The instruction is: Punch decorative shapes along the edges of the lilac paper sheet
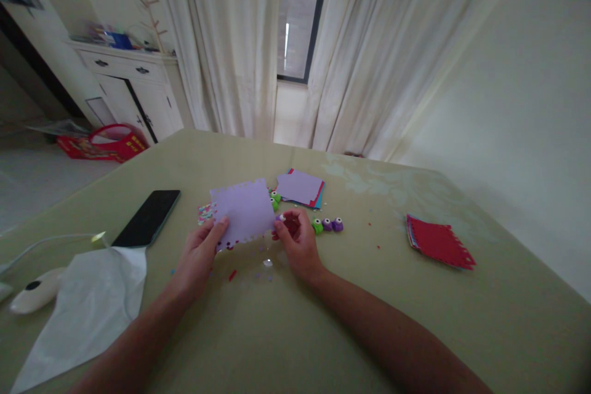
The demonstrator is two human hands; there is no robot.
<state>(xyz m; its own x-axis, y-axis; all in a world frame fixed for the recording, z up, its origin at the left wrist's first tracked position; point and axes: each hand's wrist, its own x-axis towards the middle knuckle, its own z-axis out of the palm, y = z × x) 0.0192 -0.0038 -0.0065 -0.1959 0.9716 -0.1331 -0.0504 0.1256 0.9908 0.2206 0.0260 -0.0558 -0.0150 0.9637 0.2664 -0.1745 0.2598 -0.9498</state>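
Observation:
My left hand point(203, 249) grips the lower left corner of a lilac sheet of paper point(244, 209), thumb on top. The sheet is held tilted above the table, and small notches run along its edges. At the sheet's right edge, my right hand point(298, 240) is closed around a small purple paper punch point(280, 218) with a white eye, mostly hidden by the fingers. Just right of that hand, a green punch point(317, 226) and two purple punches point(332, 225) stand in a row. More green punches point(274, 198) show behind the sheet's right edge.
Behind my hands lies a stack of coloured paper point(300, 186); a red-topped paper stack point(441, 243) is at right. Punched bits point(205, 214) and a red scrap point(233, 275) are scattered about. At left are a phone point(148, 218), a white cloth-like sheet point(99, 295) and a white device point(37, 291).

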